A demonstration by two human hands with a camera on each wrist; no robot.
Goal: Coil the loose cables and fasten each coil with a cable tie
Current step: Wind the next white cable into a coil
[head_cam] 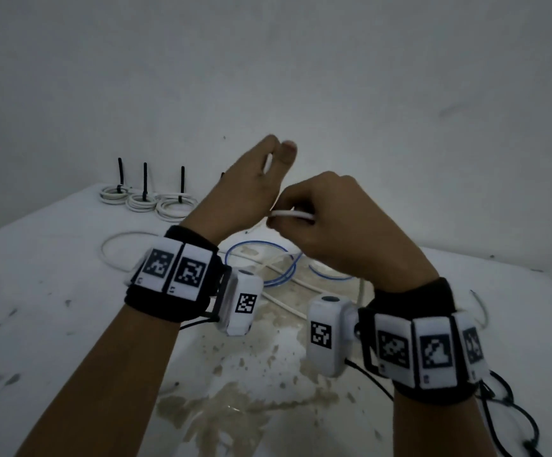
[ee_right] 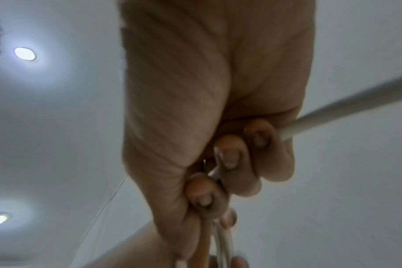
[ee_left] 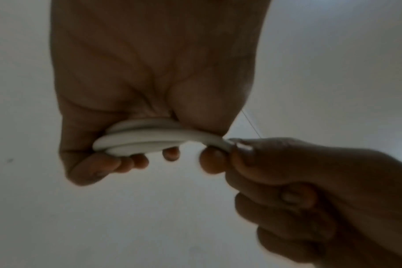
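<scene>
Fingers [ee_left: 126, 163] of the left hand [head_cam: 245, 183] are curled round a smooth white round-section plastic cable [ee_left: 149, 137], stacked in three loops at frame centre; its free run is pinched by the right hand [head_cam: 330, 222], lower right, all raised above the stained white table [head_cam: 53, 324].

Smooth white plastic-sheathed cable [ee_left: 147, 137]

white cable [ee_right: 347, 110] cut by frame edge, fourth tie [head_cam: 222, 175] hidden behind left hand [head_cam: 251, 189]
</scene>
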